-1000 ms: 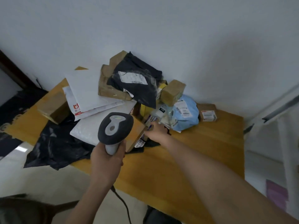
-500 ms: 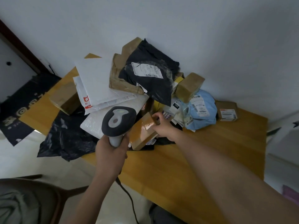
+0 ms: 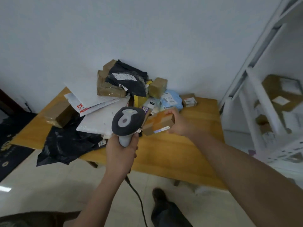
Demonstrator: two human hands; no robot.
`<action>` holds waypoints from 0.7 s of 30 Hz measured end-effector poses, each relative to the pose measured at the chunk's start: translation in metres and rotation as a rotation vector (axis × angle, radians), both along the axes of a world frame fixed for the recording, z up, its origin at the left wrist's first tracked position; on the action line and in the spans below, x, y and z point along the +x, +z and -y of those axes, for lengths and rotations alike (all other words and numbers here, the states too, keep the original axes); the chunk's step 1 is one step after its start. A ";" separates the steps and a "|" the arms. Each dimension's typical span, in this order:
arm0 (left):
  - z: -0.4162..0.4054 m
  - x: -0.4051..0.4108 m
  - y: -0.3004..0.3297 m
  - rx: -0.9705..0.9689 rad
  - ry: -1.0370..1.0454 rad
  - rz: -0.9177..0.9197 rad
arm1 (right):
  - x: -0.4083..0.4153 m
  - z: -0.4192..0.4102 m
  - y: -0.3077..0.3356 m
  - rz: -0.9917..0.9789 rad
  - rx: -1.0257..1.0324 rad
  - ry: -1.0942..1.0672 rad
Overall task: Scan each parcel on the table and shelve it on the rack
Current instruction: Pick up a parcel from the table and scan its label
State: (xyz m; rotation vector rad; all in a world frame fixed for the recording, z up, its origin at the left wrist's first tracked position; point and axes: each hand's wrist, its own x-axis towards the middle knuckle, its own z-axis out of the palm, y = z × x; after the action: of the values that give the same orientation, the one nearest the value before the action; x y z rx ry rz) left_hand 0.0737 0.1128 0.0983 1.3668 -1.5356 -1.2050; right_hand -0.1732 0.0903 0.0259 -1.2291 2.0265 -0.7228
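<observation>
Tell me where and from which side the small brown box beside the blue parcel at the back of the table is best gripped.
Grip the small brown box across its two short side faces, probably coming from above and the front. It lies flat on the table, label facing forward, and seems to have bare wood on its right; the blue parcel crowds its left, so a top-down pinch looks least obstructed.

hands: 2 (image 3: 121, 151) (image 3: 178, 123) | scanner (image 3: 127, 123): 1 | brown boxes on bench (image 3: 172, 154): 5, plus 1 held (image 3: 158, 124) | black bags: 2 | white mailers: 3 | blue bag (image 3: 172, 100): 1
</observation>
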 end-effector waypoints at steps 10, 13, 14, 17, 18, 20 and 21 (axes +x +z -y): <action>-0.088 0.010 0.028 -0.035 -0.141 -0.098 | 0.012 -0.132 0.073 0.281 -0.211 -0.361; -0.101 0.010 0.032 -0.036 -0.161 -0.109 | 0.013 -0.148 0.082 0.526 -0.234 -0.458; -0.104 0.009 0.033 -0.033 -0.164 -0.112 | 0.013 -0.152 0.084 0.591 -0.232 -0.472; -0.109 0.003 0.034 -0.023 -0.164 -0.108 | 0.008 -0.160 0.084 0.677 -0.223 -0.462; -0.110 0.000 0.034 -0.020 -0.162 -0.105 | 0.006 -0.163 0.085 0.685 -0.225 -0.454; -0.114 -0.007 0.034 -0.013 -0.162 -0.098 | 0.001 -0.169 0.087 0.682 -0.230 -0.441; -0.117 -0.011 0.034 -0.005 -0.166 -0.099 | -0.004 -0.172 0.087 0.670 -0.232 -0.427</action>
State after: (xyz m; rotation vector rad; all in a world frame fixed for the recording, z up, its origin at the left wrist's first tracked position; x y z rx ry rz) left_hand 0.0624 0.2295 0.1321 1.1770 -1.6053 -1.3473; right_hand -0.1769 0.2626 0.1125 -0.5365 1.6592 -1.3908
